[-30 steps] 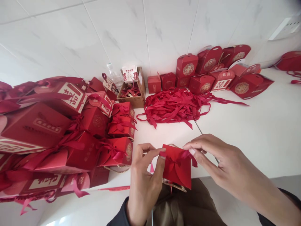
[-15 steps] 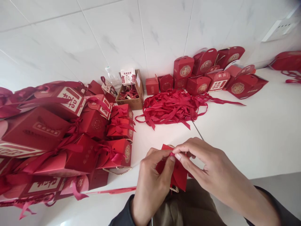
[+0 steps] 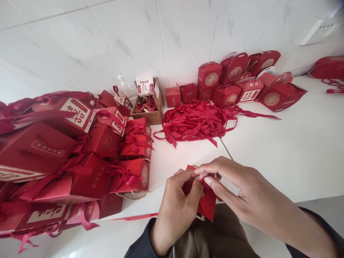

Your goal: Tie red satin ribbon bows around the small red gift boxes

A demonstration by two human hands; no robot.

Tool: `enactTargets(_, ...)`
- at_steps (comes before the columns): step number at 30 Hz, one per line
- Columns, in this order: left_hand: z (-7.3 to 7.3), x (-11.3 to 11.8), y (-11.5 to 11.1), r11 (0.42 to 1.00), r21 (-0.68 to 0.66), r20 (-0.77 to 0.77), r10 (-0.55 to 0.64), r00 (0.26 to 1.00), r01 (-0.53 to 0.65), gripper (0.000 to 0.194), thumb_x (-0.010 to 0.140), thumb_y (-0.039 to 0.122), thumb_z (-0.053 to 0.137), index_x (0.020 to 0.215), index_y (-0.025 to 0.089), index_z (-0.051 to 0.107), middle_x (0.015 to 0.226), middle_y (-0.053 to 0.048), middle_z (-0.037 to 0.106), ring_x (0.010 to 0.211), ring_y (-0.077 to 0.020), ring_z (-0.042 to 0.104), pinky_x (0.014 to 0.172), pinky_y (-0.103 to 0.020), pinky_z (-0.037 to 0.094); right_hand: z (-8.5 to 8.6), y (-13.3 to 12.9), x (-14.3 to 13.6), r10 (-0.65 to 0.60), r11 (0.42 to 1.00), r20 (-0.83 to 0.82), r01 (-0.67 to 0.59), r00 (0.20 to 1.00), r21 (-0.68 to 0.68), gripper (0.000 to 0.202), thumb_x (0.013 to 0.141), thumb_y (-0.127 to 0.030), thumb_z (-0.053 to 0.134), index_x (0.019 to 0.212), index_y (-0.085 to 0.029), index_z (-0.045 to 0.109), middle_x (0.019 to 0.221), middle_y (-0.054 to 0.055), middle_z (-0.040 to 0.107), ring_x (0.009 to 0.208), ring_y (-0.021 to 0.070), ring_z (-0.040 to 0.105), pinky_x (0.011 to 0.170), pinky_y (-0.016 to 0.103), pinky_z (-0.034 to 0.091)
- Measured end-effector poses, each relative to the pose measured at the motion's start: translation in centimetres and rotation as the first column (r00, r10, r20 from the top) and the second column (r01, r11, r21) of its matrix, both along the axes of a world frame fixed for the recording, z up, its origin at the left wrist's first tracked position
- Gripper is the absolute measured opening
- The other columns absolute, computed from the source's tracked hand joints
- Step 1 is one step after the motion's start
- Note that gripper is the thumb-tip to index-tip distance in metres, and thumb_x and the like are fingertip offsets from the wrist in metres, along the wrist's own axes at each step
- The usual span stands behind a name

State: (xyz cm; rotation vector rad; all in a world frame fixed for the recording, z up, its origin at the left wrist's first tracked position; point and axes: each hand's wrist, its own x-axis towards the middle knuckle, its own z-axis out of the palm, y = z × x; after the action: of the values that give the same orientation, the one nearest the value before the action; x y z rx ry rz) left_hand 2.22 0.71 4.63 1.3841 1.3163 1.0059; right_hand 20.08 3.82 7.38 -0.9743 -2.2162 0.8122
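A small red box (image 3: 207, 205) with cord at its ends sits at the table's front edge, partly covered by my hands. My left hand (image 3: 180, 200) pinches a bit of red ribbon (image 3: 203, 176) on top of the box, thumb against forefinger. From the right, my right hand (image 3: 228, 182) closes thumb and fingers on the same ribbon, its fingertips touching those of my left hand. Most of the ribbon is hidden by the fingers.
A tangled pile of red ribbons (image 3: 196, 122) lies beyond my hands. Stacked red boxes (image 3: 88, 175) fill the left side. A cardboard box (image 3: 149, 116) and more red boxes (image 3: 231, 96) stand along the tiled wall (image 3: 188, 32).
My fingertips have shifted slightly right over the box, still pinching the ribbon. The box's near end has turned a little.
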Motion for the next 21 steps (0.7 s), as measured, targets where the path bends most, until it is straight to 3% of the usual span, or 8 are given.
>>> enactTargets(5,0.6,-0.8,-0.2,0.992,-0.012,-0.033,-0.124,0.992,0.124,0.021,0.096,0.024,0.053,0.098,0.019,0.074,0.081,-0.001,0.065,0.079,-0.0161,0.056,0.078,-0.029,0.044,-0.2,0.4,-0.4,-0.026,1.0,-0.06,0.027,0.998,0.015,0.021,0.104,-0.016,0.05,0.113,-0.028,0.066,0.109,0.0,0.074,0.099,0.0147,0.071,0.084,0.025,0.057)
enactTargets(8,0.5,-0.8,-0.1,0.989,-0.02,-0.022,-0.15,0.988,0.15,0.016,0.096,0.029,0.058,0.097,0.019,0.071,0.081,0.0,0.064,0.078,-0.0154,0.054,0.076,-0.028,0.043,-0.4,0.4,-0.4,-0.001,1.0,-0.076,0.003,0.997,0.017,0.024,0.105,-0.017,0.051,0.118,-0.029,0.067,0.107,0.001,0.074,0.098,0.0163,0.071,0.083,0.027,0.057)
enactTargets(13,-0.2,-0.7,0.2,0.994,-0.083,0.053,-0.066,0.996,0.07,0.038,0.1,0.043,0.055,0.073,0.017,0.064,0.072,-0.001,0.061,0.068,-0.0132,0.051,0.068,-0.027,0.041,-0.8,0.4,-0.1,-0.008,0.999,-0.066,0.01,0.998,0.036,0.03,0.107,-0.02,0.048,0.132,-0.03,0.061,0.12,0.004,0.07,0.11,0.0192,0.067,0.091,0.032,0.056)
enactTargets(17,-0.4,-1.0,0.1,0.992,-0.101,0.057,-0.066,0.996,0.071,0.04,0.1,0.048,0.055,0.076,0.018,0.067,0.077,-0.003,0.064,0.073,-0.0153,0.055,0.072,-0.029,0.043,-1.1,0.3,0.0,-0.082,0.997,-0.041,0.082,0.996,0.008,0.026,0.107,-0.024,0.051,0.13,-0.03,0.061,0.114,0.004,0.069,0.102,0.018,0.068,0.087,0.03,0.056)
enactTargets(21,0.0,-1.1,0.0,0.996,-0.078,-0.001,-0.042,0.999,0.042,0.042,0.101,0.047,0.051,0.076,0.02,0.07,0.077,-0.004,0.067,0.079,-0.0184,0.058,0.077,-0.032,0.043,-1.3,0.1,-0.2,-0.068,0.997,-0.034,0.067,0.997,-0.027,0.026,0.108,-0.022,0.048,0.129,-0.032,0.06,0.114,0.001,0.067,0.103,0.0155,0.067,0.089,0.028,0.054)
